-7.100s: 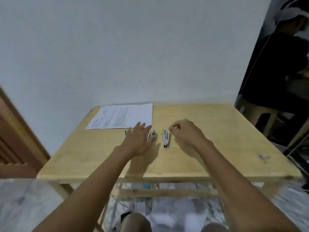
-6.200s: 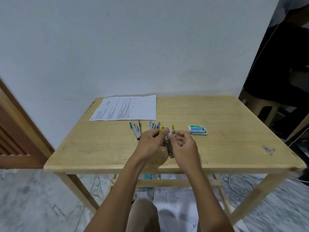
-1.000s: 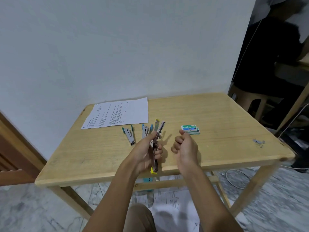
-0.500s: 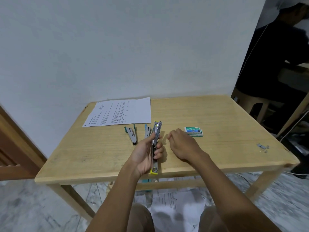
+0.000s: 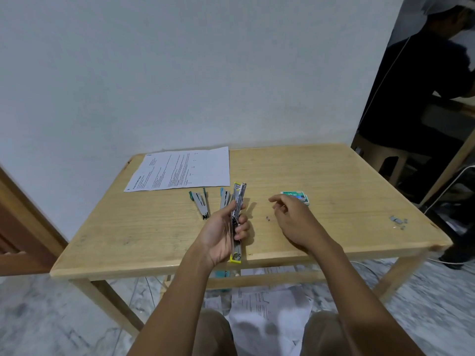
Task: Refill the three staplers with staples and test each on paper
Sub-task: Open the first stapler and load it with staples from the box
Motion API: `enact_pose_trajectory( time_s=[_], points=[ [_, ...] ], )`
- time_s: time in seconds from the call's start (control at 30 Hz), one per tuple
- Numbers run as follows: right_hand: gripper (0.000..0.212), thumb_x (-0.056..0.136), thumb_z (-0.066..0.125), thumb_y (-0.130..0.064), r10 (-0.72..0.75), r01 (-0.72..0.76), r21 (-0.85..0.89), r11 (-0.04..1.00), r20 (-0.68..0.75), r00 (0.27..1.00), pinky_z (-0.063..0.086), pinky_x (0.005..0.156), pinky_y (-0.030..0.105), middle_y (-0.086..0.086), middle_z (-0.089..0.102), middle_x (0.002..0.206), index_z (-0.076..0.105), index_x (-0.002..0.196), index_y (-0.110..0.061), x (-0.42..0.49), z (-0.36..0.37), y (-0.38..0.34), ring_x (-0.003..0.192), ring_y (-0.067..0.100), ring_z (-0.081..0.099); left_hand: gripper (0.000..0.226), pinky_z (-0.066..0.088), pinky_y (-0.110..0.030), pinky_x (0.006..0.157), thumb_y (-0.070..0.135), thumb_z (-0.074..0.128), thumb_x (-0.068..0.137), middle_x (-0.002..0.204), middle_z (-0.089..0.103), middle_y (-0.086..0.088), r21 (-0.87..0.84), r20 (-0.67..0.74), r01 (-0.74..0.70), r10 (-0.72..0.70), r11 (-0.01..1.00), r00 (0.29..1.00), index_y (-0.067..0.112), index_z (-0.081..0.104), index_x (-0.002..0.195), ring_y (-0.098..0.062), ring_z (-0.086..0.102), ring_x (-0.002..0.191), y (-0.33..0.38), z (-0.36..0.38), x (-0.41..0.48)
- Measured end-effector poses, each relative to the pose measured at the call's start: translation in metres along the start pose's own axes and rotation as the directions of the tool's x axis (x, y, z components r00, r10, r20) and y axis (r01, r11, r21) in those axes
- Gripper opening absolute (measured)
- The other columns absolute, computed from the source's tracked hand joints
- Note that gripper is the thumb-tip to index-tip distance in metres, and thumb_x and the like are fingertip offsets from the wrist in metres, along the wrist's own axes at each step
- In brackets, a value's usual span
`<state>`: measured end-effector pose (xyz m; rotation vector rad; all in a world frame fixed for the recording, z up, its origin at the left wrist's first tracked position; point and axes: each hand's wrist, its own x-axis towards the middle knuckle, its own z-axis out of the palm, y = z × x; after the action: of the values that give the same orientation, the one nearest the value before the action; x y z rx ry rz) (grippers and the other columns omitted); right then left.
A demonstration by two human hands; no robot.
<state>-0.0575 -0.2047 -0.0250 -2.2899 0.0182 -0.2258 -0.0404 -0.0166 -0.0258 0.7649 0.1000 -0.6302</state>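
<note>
Paper [image 5: 185, 168] lies flat at the far left of the table [image 5: 347, 181], printed in lines too small to read. Nearer the person, the green stapler [image 5: 200, 205] rests on the wood, hinged open. Just to its right is the blue stapler [image 5: 224, 199], its near end hidden behind the left hand [image 5: 221, 235].

That hand is raised over the near edge, palm turned inward, with thumb and fingers wrapped around the middle of the yellow stapler [image 5: 238, 199]. The stapler is folded out in a long line, its metal channel pointing away and its yellow end toward the person. No brand mark can be read on any stapler.

A small staple fragment [image 5: 268, 218] lies on the table between the hands. The right hand [image 5: 295, 219] hovers palm down, fingers loosely curled, with nothing seen between them. Just beyond its fingertips sits the staple box [image 5: 299, 196], teal and green. Its label is blurred and its contents are not visible. Loose staples [image 5: 398, 220] lie near the right edge. Printed sheets [image 5: 270, 304] lie on the floor beneath.
</note>
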Motion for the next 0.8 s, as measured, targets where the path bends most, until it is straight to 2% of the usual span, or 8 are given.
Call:
enact_pose_trajectory(
  time_s=[0.1,0.17,0.27,0.47,0.53,0.63,0.73,0.8],
  points=[
    [0.023,0.098,0.048,-0.018,0.014,-0.014,-0.013,1.0,-0.057,0.998,0.052,0.077,0.031,-0.006,0.063,0.101,0.063,0.113,-0.026,-0.009,-0.003,0.009,0.085,0.012,0.062,0.022,0.03,-0.021,0.036,0.027,0.045,0.101,0.062,0.042,-0.005,0.006,-0.01,-0.004,0.004,1.0,1.0,0.007,0.053,0.096,-0.012,0.037,0.044,0.0,0.001,0.0],
    [0.021,0.096,0.051,-0.016,-0.004,0.002,-0.035,0.999,-0.052,0.999,0.049,0.081,0.024,-0.008,0.06,0.107,0.066,0.109,-0.025,-0.013,-0.001,0.016,0.088,0.005,0.058,0.022,0.03,-0.02,0.036,0.028,0.046,0.101,0.062,0.043,-0.004,0.018,-0.018,-0.006,0.007,1.0,1.0,0.008,0.052,0.096,-0.012,0.037,0.045,0.0,0.002,0.0],
    [0.02,0.095,0.054,-0.015,-0.016,0.015,-0.022,1.0,-0.057,0.998,0.047,0.086,0.022,-0.01,0.059,0.109,0.067,0.106,-0.025,-0.016,0.001,0.019,0.092,0.001,0.056,0.021,0.03,-0.019,0.036,0.029,0.047,0.102,0.062,0.044,-0.004,0.053,-0.052,-0.02,0.022,0.998,0.998,0.009,0.052,0.097,-0.012,0.038,0.044,-0.001,0.005,-0.001],
    [0.018,0.095,0.056,-0.013,-0.012,0.018,0.04,0.999,-0.151,0.989,0.043,0.075,0.011,-0.012,0.06,0.105,0.068,0.101,-0.023,-0.018,0.002,0.02,0.091,-0.002,0.057,0.022,0.029,-0.019,0.036,0.029,0.049,0.101,0.061,0.048,-0.005,0.087,-0.111,-0.065,0.075,0.994,0.991,0.009,0.054,0.098,-0.011,0.04,0.042,-0.003,0.009,-0.001],
    [0.017,0.094,0.056,-0.016,-0.003,0.008,0.021,1.0,-0.252,0.968,0.045,0.075,0.014,-0.012,0.061,0.106,0.069,0.104,-0.022,-0.019,0.003,0.019,0.089,0.0,0.058,0.02,0.03,-0.019,0.036,0.027,0.049,0.101,0.061,0.048,-0.006,0.104,-0.124,-0.074,0.086,0.992,0.989,0.008,0.053,0.099,-0.011,0.04,0.042,-0.004,0.009,-0.002],
    [0.023,0.093,0.058,-0.026,0.01,-0.08,-0.132,0.988,-0.465,0.885,0.048,0.086,0.033,-0.004,0.061,0.114,0.066,0.113,-0.023,-0.017,-0.003,0.022,0.1,0.015,0.058,0.014,0.031,-0.023,0.038,0.021,0.046,0.103,0.062,0.048,-0.007,0.234,-0.183,-0.078,0.123,0.969,0.975,0.007,0.047,0.102,-0.014,0.041,0.044,-0.007,0.013,-0.001],
    [0.041,0.093,0.058,-0.037,0.029,-0.165,-0.272,0.948,-0.443,0.896,0.04,0.094,0.039,-0.001,0.053,0.129,0.055,0.132,-0.026,-0.008,-0.015,0.031,0.117,0.019,0.048,0.016,0.035,-0.026,0.043,0.023,0.043,0.105,0.064,0.052,-0.01,0.568,-0.271,-0.026,0.217,0.822,0.938,0.007,0.045,0.101,-0.017,0.044,0.046,-0.01,0.026,0.001],
    [0.052,0.093,0.056,-0.044,0.071,-0.178,-0.308,0.935,-0.329,0.942,0.035,0.1,0.04,-0.002,0.045,0.14,0.046,0.141,-0.028,0.002,-0.023,0.035,0.127,0.02,0.04,0.022,0.04,-0.026,0.049,0.029,0.043,0.104,0.065,0.057,-0.008,0.801,-0.289,0.051,0.311,0.597,0.905,0.009,0.046,0.095,-0.016,0.051,0.048,-0.008,0.032,0.004]
  ],
)
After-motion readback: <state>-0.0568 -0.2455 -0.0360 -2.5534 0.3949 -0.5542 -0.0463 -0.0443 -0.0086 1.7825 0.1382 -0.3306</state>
